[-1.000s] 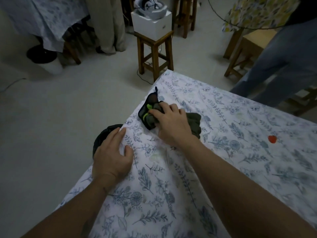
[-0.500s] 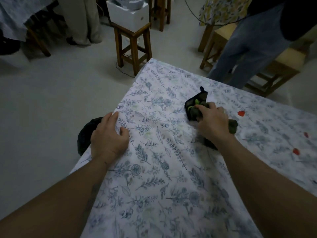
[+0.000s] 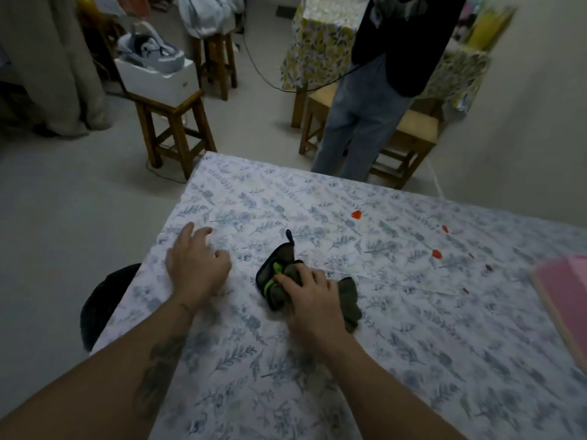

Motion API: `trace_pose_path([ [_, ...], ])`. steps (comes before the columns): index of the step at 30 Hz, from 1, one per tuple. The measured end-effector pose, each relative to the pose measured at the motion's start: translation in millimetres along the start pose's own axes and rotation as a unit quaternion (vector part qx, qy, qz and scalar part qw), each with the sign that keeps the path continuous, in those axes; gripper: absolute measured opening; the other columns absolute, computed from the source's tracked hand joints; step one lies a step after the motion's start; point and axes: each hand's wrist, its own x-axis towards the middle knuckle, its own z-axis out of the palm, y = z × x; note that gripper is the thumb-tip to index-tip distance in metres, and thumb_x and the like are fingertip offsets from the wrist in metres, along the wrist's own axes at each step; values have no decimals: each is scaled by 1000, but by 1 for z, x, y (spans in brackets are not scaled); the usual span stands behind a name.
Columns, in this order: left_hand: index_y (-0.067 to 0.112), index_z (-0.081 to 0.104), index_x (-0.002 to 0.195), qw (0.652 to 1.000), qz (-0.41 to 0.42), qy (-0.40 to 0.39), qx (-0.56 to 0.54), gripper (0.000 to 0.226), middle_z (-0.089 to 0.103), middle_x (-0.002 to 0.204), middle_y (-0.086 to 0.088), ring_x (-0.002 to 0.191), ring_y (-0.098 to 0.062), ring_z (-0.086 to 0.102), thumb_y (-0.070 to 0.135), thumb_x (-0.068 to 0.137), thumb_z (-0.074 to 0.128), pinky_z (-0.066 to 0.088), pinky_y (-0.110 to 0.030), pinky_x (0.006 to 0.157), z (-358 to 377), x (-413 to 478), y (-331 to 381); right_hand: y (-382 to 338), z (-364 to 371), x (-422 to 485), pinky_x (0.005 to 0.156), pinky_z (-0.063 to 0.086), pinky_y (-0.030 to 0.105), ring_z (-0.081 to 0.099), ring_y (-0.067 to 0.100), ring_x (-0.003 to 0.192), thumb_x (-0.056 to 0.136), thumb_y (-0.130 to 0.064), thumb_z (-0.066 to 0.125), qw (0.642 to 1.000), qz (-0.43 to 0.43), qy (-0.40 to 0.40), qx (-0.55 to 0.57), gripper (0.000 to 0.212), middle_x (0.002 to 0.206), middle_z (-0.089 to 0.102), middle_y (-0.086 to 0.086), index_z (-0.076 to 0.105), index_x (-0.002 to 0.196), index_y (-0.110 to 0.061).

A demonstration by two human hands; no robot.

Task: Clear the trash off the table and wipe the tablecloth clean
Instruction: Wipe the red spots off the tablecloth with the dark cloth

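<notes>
A person's right hand (image 3: 309, 295) pressed a crumpled dark cloth (image 3: 287, 282) onto the floral tablecloth (image 3: 333, 360) covering the bench, in a dimly lit room seen from a head-worn camera. The right hand's fingers (image 3: 286, 279) were curled over the cloth, gripping it against the fabric; the cloth, dark grey-green with a bright green strip and a small hanging loop at its far end, bulged out on both sides of the hand. It lay near the middle of the near half of the bench, just right of the left hand (image 3: 197, 265).

The left hand lay palm-down on the tablecloth close to the bench's left edge, its fingers (image 3: 203, 231) spread and slightly bent, holding nothing. Both forearms were bare.

Several small red spots (image 3: 356, 214) marked the tablecloth beyond and to the right of the cloth, well apart from it; what they were could not be told. A pink flat object (image 3: 565, 296), blurred, sat at the right edge of the bench. A dark rounded object (image 3: 101, 300) showed on the floor just beside the bench's left edge, partly hidden by the overhanging fabric.

Beyond the bench a second person (image 3: 374, 100) in a dark top and light trousers stood among wooden stools (image 3: 174, 131). One stool carried a white box (image 3: 158, 77), and another table with a yellow-patterned cover (image 3: 314, 42) stood behind.
</notes>
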Motion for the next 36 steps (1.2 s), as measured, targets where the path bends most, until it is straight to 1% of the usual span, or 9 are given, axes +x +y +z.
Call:
trace_pose_path([
  [5,23,57,135,984,-84,61,-146,46,39,156,-2,145,-17,31,31,90,53,-8,-51,120,45,20,46,8,6,13,75,53,52,62,39,96,55,-22,80,999,19,26,-5,67,123,63,13,65,120,-32],
  [8,26,55,139,992,-67,101,-41,51,40,156,2,148,-14,26,38,89,48,-14,-53,117,68,25,45,31,8,37,80,51,52,60,39,98,58,-20,78,998,17,68,0,65,123,62,14,65,121,-31],
  [14,21,46,144,982,-26,104,153,66,33,159,-4,149,-22,19,42,83,33,1,-56,119,88,24,49,128,-21,102,106,28,49,31,33,129,82,-19,59,989,124,81,9,72,148,34,8,33,147,-36],
  [18,23,44,145,980,-37,113,161,67,31,159,-2,149,-22,18,42,81,33,3,-54,121,91,26,52,201,-39,130,108,27,51,31,35,129,84,-20,61,960,268,75,7,72,149,32,11,31,149,-33],
  [21,23,44,145,980,-42,116,159,66,32,159,-2,149,-22,19,41,81,35,5,-53,121,90,26,54,225,-42,137,109,26,52,30,37,129,85,-22,61,950,305,63,20,67,148,31,12,36,147,-31],
  [25,22,42,144,976,-39,114,184,64,34,158,-3,148,-23,21,40,83,39,10,-56,120,90,25,55,208,-43,131,105,32,49,34,34,123,88,-23,57,957,273,73,62,56,150,32,10,45,142,-30],
  [28,21,40,146,974,-37,110,192,63,32,158,-4,148,-24,21,40,85,40,10,-56,120,90,25,57,153,-37,119,99,35,43,39,25,112,87,-22,61,982,146,84,87,49,141,41,5,51,134,-33],
  [32,21,41,146,975,-33,116,186,62,33,159,-5,149,-25,21,39,86,41,10,-56,120,90,24,59,70,-21,132,105,32,49,35,33,126,84,-38,67,994,-49,44,90,61,143,36,9,46,140,-30],
  [36,21,44,145,975,-22,114,187,63,34,158,-4,148,-25,22,39,86,37,11,-57,119,88,27,54,70,-22,174,104,30,49,34,32,125,83,-33,67,992,-93,62,59,62,144,37,10,44,141,-32],
])
